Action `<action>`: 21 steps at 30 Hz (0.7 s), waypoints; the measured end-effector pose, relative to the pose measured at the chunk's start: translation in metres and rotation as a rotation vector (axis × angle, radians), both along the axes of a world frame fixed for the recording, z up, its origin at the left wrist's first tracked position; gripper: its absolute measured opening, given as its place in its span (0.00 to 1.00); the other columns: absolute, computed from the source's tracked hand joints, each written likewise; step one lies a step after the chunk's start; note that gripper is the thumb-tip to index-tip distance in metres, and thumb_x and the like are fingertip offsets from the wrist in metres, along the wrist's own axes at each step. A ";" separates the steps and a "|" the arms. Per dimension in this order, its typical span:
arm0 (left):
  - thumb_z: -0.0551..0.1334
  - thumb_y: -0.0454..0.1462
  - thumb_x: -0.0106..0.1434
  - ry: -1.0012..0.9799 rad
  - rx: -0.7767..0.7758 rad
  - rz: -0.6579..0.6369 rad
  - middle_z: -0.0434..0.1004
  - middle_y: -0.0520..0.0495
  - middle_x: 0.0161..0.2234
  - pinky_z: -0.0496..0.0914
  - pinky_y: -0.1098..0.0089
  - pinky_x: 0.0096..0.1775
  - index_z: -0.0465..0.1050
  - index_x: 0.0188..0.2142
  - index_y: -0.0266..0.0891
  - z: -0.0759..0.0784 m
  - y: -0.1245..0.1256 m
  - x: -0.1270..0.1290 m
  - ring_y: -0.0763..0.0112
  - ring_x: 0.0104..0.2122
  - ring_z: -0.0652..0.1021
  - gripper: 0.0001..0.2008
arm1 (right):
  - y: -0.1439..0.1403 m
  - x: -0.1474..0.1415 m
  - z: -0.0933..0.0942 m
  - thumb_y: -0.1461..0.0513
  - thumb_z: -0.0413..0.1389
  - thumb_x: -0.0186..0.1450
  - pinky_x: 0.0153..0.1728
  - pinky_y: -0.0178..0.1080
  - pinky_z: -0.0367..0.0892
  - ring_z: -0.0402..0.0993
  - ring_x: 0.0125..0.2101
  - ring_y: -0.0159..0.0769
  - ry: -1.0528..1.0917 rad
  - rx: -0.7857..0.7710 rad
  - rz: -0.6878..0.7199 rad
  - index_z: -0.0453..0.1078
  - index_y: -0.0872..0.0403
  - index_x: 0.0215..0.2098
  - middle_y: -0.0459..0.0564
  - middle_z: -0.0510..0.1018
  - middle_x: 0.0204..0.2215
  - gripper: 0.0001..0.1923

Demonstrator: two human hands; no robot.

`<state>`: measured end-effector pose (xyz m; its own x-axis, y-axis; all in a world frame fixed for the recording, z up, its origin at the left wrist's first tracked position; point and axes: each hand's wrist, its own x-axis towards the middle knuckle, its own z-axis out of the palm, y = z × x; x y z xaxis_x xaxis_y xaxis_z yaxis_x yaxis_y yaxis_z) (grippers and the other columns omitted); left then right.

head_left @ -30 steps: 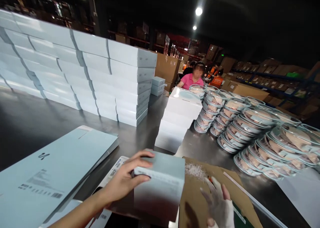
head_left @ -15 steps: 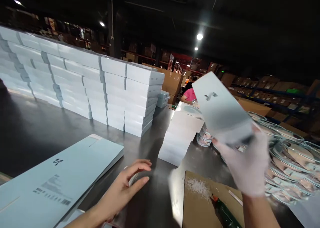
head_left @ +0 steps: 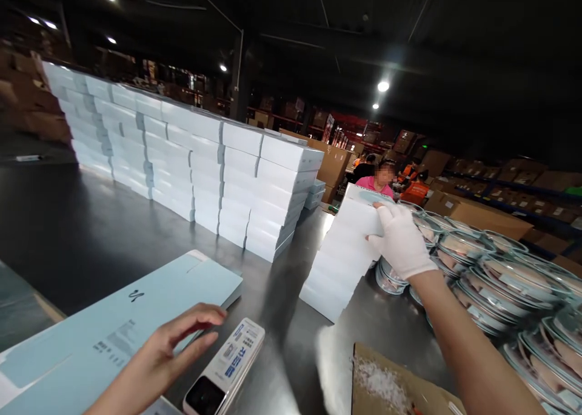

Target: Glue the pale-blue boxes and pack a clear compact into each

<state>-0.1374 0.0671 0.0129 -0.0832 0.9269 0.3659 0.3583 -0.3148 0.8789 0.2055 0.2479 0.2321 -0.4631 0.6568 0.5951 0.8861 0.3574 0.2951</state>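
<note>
My right hand (head_left: 400, 239), in a white glove, rests at the top of a short stack of white boxes (head_left: 339, 263). Its fingers lie over the right edge of the uppermost white box (head_left: 361, 195), with the thumb against the front side. A pale blue oval shows on that box's top. Bare and with fingers apart, my left hand (head_left: 177, 342) hangs over the near edge of a light blue carton (head_left: 159, 300) printed with a dark logo. Beside it lies a slim white device (head_left: 239, 348) with blue lettering and a glossy dark end.
A long wall of stacked white boxes (head_left: 182, 154) runs along the left of the metal table (head_left: 282, 342). Piles of round clear-lidded containers (head_left: 491, 275) fill the right. Cardboard with white shreds (head_left: 382, 384) lies in front. A person in pink (head_left: 377, 184) is behind the stack.
My right hand has carried a white box from mid-air onto the short stack, which is taller. The view has swung right and my left hand has come off the white device, which now shows fully.
</note>
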 end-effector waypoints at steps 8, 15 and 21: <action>0.65 0.54 0.62 0.051 -0.062 0.148 0.85 0.48 0.45 0.77 0.79 0.46 0.82 0.38 0.48 -0.016 0.000 -0.041 0.60 0.45 0.85 0.16 | 0.068 -0.068 0.005 0.59 0.62 0.67 0.56 0.53 0.66 0.67 0.57 0.53 0.001 -0.023 0.005 0.67 0.60 0.59 0.61 0.74 0.57 0.25; 0.64 0.58 0.62 0.035 -0.060 0.233 0.86 0.51 0.41 0.77 0.77 0.48 0.82 0.38 0.50 -0.067 0.004 -0.071 0.60 0.44 0.85 0.18 | 0.090 -0.094 0.008 0.58 0.60 0.69 0.56 0.53 0.68 0.68 0.58 0.48 0.012 -0.045 0.065 0.68 0.54 0.58 0.55 0.72 0.58 0.21; 0.66 0.56 0.59 0.048 -0.131 0.222 0.87 0.51 0.41 0.79 0.71 0.47 0.82 0.39 0.51 -0.042 0.011 -0.071 0.57 0.43 0.86 0.17 | 0.087 -0.096 0.004 0.62 0.58 0.70 0.54 0.53 0.68 0.69 0.57 0.47 0.066 -0.063 0.057 0.70 0.54 0.55 0.55 0.74 0.54 0.16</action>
